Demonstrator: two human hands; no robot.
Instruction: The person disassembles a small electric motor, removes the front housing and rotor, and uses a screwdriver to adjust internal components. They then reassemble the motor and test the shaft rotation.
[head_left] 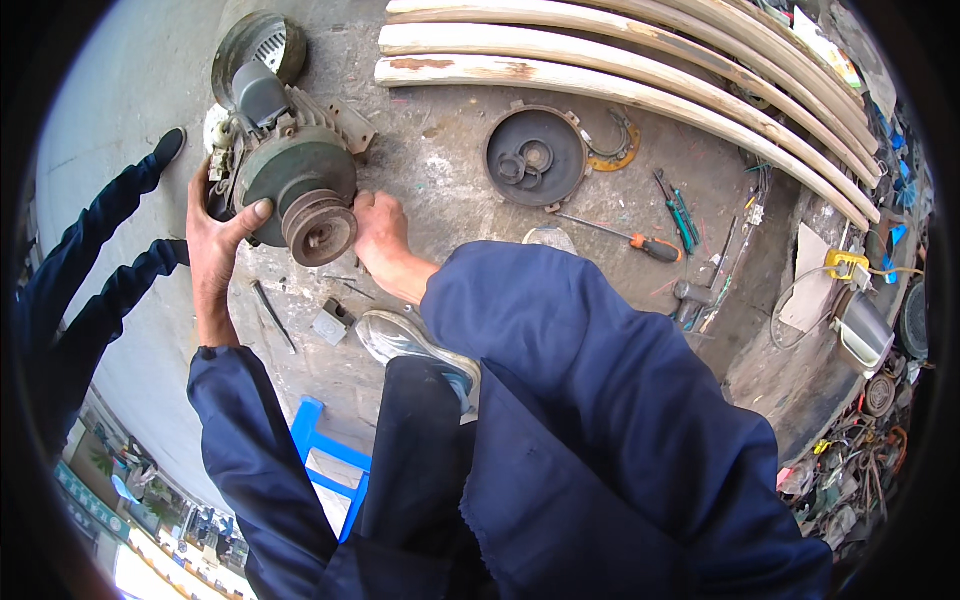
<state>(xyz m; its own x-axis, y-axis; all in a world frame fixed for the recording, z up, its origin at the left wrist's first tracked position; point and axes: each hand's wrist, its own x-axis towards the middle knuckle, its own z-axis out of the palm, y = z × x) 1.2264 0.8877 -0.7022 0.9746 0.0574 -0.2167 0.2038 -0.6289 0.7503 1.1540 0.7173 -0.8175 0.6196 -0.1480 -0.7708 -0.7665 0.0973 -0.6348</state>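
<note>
A green-grey electric motor (300, 172) stands on the concrete floor at the upper left, its rusty grooved pulley (321, 229) turned toward me. Around its left side wraps my left hand (212, 240), with the thumb along the front face and the other fingers partly hidden behind the housing. My right hand (382, 238) is closed at the right of the pulley, close against the motor. Whatever those curled fingers hold is out of sight. Behind the motor sits a round metal cover (290, 45) with slots.
Right of the motor lie a dark round end cover (537, 180), an orange-handled screwdriver (655, 247), green-handled pliers (684, 220) and a hammer (692, 293). Long wooden poles (520, 72) stretch across the far side. A metal rod (273, 316), a small metal block (332, 322) and a blue stool (308, 425) are nearer. Another person's legs (110, 215) stand left.
</note>
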